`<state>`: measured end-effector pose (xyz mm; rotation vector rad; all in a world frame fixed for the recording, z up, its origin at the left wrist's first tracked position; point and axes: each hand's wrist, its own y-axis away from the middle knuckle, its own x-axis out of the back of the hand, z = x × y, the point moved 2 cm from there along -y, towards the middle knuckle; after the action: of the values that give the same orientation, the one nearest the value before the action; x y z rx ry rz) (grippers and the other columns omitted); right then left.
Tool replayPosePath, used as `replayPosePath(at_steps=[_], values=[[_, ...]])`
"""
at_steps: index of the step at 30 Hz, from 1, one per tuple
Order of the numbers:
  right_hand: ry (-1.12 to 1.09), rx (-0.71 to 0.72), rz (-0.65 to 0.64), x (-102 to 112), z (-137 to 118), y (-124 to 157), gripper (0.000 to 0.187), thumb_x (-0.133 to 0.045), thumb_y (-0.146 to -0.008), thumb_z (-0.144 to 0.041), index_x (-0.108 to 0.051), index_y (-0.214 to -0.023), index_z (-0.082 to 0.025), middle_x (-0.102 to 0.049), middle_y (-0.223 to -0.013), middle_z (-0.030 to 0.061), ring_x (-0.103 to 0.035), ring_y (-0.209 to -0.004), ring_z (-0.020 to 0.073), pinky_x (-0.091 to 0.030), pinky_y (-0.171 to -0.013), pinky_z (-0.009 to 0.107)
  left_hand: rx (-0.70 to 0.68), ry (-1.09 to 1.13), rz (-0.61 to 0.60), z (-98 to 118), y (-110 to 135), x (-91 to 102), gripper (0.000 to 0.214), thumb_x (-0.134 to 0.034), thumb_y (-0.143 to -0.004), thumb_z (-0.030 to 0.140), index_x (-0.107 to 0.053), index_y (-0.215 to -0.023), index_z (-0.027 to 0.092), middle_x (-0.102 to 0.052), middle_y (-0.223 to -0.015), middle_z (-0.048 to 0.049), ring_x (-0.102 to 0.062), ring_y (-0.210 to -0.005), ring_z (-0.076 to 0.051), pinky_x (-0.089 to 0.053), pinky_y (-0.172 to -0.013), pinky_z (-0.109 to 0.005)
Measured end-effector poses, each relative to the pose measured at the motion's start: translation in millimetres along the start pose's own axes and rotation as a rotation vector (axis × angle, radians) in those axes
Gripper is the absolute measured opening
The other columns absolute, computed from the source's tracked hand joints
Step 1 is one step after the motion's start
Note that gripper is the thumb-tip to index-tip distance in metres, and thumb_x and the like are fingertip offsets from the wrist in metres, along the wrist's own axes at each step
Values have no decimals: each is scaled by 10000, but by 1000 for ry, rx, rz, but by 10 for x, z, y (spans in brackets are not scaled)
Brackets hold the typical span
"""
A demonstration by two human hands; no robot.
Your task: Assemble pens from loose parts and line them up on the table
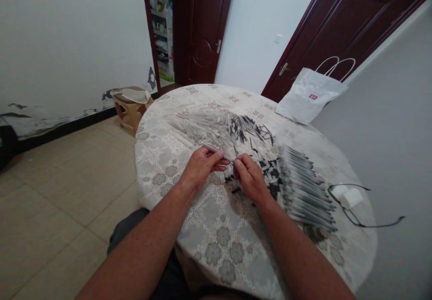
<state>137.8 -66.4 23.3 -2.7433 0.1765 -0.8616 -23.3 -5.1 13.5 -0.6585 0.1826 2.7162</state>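
Note:
My left hand (201, 166) pinches a clear pen barrel (212, 147) that points up and to the left over the round table (162, 156). Close beside it, my right hand (249, 177) has its fingers curled at the barrel's near end, on something too small to make out. Behind the hands lies a loose heap of clear barrels (205, 126) and thin black refills (249, 131). Small black caps (270, 174) are scattered by my right hand. A neat row of put-together pens (303, 183) lies to the right.
Glasses (357, 205) and a small white block (351, 196) rest near the table's right edge. A white paper bag (308, 95) leans at the back by a dark door. A wooden stool (130, 106) stands on the tiled floor at left.

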Motion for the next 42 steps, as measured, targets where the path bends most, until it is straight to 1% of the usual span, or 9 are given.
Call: replayPosePath(at_steps=[6, 10, 14, 16, 22, 26, 32, 37, 42], values=[[175, 124, -34, 109, -88, -64, 195, -524, -966, -352, -626, -1045, -206, -690, -899, 41, -609, -772, 167, -441, -726, 272, -66, -289, -44, 30, 12, 13, 261, -732, -828, 389, -639, -891, 152, -720, -818, -74, -723, -783, -216, -579, -660, -307], [368, 138, -101, 332, -161, -14, 186, -475, -979, -308, -637, -982, -216, -685, -827, 36, -621, -744, 181, -419, -715, 282, -123, -622, -147, 100, 44, 62, 227, -689, -845, 398, -673, -866, 172, -685, -733, -36, -627, -625, -158, -478, -571, -257], [415, 39, -22, 589, -139, 161, 191, -451, -989, -331, -607, -1000, -221, -679, -781, 33, -629, -703, 193, -413, -677, 280, -252, -949, -226, 131, 84, 130, 102, -682, -816, 268, -713, -898, 217, -700, -845, -32, -605, -741, -178, -457, -706, -284], [413, 5, 12, 657, -88, 255, 187, -456, -988, -342, -600, -1013, -225, -690, -802, 36, -640, -706, 197, -414, -667, 277, -271, -1083, -289, 78, 98, 140, 177, -659, -802, 198, -727, -959, 242, -705, -934, -44, -614, -840, -206, -449, -797, -311], [355, -9, -24, 638, 75, 411, 169, -455, -995, -327, -595, -1019, -235, -700, -838, 35, -665, -769, 211, -416, -684, 282, -235, -1352, -404, -86, 120, 117, 261, -605, -818, 172, -710, -1041, 256, -664, -1021, -65, -617, -962, -239, -426, -876, -328], [296, 14, -59, 611, 74, 481, 146, -456, -994, -297, -586, -1017, -236, -705, -867, 41, -670, -778, 208, -418, -693, 283, -192, -1434, -424, -51, 140, 64, 218, -579, -837, 181, -690, -1014, 242, -651, -1008, -64, -616, -935, -229, -429, -855, -316], [271, -30, -130, 579, 44, 623, 118, -460, -986, -268, -574, -973, -238, -692, -820, 27, -664, -716, 196, -384, -639, 281, -141, -1455, -428, 0, 141, 22, 149, -558, -885, 254, -663, -989, 234, -648, -1008, -62, -601, -908, -222, -428, -831, -313], [225, -53, -157, 525, 80, 699, 143, -461, -992, -284, -586, -1043, -237, -709, -840, 33, -690, -763, 214, -422, -670, 291, -64, -1255, -452, 90, 119, 66, 188, -542, -930, 354, -665, -984, 223, -685, -961, -60, -601, -890, -217, -445, -823, -304], [177, -60, -97, 524, 218, 705, 144, -470, -988, -297, -590, -1056, -256, -722, -867, 39, -695, -752, 223, -464, -686, 310, 106, -1001, -376, 149, 96, 32, 201, -552, -929, 373, -653, -963, 203, -649, -793, -17, -585, -719, -165, -449, -679, -260]])
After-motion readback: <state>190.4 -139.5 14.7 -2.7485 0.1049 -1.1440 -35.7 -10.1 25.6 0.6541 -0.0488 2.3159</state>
